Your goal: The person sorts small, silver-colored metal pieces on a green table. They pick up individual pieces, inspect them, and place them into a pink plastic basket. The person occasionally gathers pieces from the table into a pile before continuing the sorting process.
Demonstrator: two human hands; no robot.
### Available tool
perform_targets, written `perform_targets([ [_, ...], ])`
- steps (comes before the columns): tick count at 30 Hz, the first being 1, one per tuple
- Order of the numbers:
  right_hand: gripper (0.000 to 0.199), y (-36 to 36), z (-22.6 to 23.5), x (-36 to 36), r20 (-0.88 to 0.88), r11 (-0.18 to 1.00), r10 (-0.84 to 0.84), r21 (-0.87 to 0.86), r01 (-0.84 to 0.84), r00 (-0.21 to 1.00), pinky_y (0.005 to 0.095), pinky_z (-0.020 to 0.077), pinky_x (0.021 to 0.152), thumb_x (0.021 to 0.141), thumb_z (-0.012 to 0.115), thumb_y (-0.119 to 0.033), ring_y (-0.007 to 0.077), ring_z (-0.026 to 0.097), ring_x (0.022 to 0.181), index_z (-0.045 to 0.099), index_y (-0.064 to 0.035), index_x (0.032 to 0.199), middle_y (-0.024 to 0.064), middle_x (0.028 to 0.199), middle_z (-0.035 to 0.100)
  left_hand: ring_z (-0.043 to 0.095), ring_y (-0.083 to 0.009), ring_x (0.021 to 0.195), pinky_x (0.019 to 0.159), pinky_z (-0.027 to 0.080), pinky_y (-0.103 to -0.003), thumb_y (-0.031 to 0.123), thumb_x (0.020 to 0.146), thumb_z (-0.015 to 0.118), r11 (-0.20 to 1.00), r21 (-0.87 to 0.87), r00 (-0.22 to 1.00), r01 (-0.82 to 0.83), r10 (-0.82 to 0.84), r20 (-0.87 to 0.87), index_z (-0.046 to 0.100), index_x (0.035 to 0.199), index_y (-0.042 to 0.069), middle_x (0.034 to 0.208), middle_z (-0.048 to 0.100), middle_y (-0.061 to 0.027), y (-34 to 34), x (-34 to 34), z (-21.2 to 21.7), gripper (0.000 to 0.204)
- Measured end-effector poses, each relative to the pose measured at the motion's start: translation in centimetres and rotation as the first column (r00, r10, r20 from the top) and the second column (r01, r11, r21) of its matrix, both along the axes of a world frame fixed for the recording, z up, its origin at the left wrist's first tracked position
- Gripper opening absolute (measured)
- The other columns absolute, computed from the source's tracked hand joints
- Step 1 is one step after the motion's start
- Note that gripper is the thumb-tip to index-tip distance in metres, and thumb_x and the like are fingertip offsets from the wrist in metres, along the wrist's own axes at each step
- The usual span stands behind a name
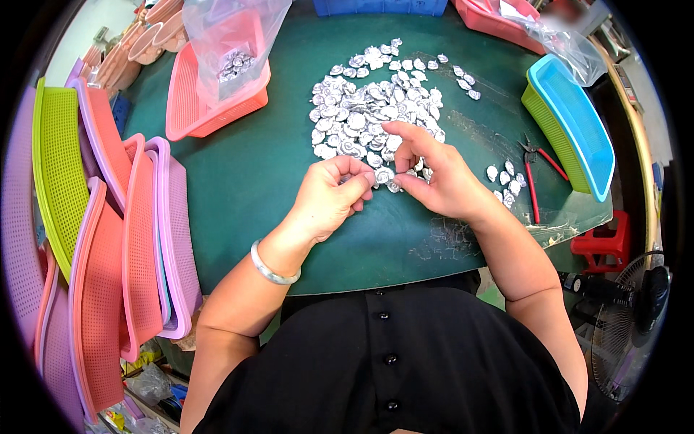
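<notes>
A heap of small silvery shell-shaped metal pieces (369,101) lies spread on the green table (246,173). My left hand (332,195) is curled at the heap's near edge, thumb and fingers pinched on a silvery piece (383,175). My right hand (434,173) rests just right of it, its fingers bent over pieces at the heap's edge and pinching another small piece (395,186). The two hands almost touch. A silver bangle (271,269) circles my left wrist.
A small cluster of the same pieces (504,181) and red-handled pliers (535,173) lie right of my right hand. A pink basket (210,101) with a clear bag of pieces (228,43) stands far left; a green and blue basket (571,123) far right. Stacked baskets (108,239) line the left edge.
</notes>
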State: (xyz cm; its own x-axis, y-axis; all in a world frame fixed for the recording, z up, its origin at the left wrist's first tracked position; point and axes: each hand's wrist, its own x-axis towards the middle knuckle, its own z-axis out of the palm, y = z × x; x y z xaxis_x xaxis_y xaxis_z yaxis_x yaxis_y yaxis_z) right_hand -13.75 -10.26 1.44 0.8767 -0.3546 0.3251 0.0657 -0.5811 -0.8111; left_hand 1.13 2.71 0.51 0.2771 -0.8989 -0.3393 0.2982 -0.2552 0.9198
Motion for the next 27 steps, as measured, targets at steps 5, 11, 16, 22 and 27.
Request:
perform_targets([
  [5,0.066,-0.1,-0.4,0.0,0.007,0.998,-0.006,0.063,0.005,1.000,0.0270,0.0454,0.065,0.069,0.060,0.007,0.0133,0.054,0.066,0.041,-0.0085,0.130,0.0025,0.072,0.053,0.048,-0.0041,0.052,0.042,0.034,-0.016,0.009,0.085,0.059,1.000,0.002,1.000,-0.003,0.003,-0.013,0.059,0.089,0.003,0.069,0.058,-0.0014,-0.1,0.0,0.1,0.008],
  [11,0.067,0.1,-0.2,0.0,0.058,0.998,-0.005,0.066,0.001,0.998,0.0269,0.0457,0.066,0.069,0.060,0.008,0.0131,0.054,0.066,0.041,-0.0087,0.130,0.0025,0.072,0.054,0.049,-0.0054,0.053,0.042,0.035,-0.016,0.005,0.086,0.058,0.999,-0.052,0.991,-0.015,0.008,-0.135,0.057,0.091,0.003,0.073,0.059,-0.0034,-0.1,0.0,-0.2,0.006],
  [16,0.067,0.0,-0.1,0.0,0.065,1.000,0.023,0.015,-0.024,0.998,0.0283,0.0464,0.067,0.067,0.059,0.009,0.0160,0.055,0.068,0.041,-0.0081,0.130,0.0035,0.075,0.055,0.050,-0.0064,0.054,0.042,0.035,-0.015,0.002,0.085,0.057,0.997,-0.078,0.972,-0.021,0.002,-0.236,0.057,0.092,0.004,0.074,0.058,-0.0028,-0.1,0.3,-0.4,0.007],
  [22,0.070,-0.3,0.5,-0.3,-0.126,0.981,-0.013,-0.195,-0.012,0.992,0.0370,0.0423,0.075,0.065,0.066,0.002,0.0249,0.053,0.081,0.041,-0.0093,0.130,0.0056,0.082,0.059,0.051,-0.0061,0.055,0.044,0.036,-0.015,0.001,0.084,0.058,0.997,-0.070,0.978,-0.028,0.013,-0.209,0.058,0.093,0.003,0.074,0.057,-0.0006,-0.1,0.4,-0.5,0.009],
  [27,0.070,0.1,0.7,-0.2,-0.219,0.935,-0.049,-0.354,-0.033,0.974,0.0384,0.0388,0.079,0.064,0.068,-0.003,0.0251,0.051,0.087,0.042,-0.0095,0.129,0.0047,0.086,0.061,0.052,-0.0065,0.059,0.046,0.038,-0.016,0.002,0.084,0.057,0.997,-0.075,0.985,-0.033,0.020,-0.169,0.057,0.093,0.003,0.077,0.057,-0.0016,0.0,0.3,-0.5,0.009],
])
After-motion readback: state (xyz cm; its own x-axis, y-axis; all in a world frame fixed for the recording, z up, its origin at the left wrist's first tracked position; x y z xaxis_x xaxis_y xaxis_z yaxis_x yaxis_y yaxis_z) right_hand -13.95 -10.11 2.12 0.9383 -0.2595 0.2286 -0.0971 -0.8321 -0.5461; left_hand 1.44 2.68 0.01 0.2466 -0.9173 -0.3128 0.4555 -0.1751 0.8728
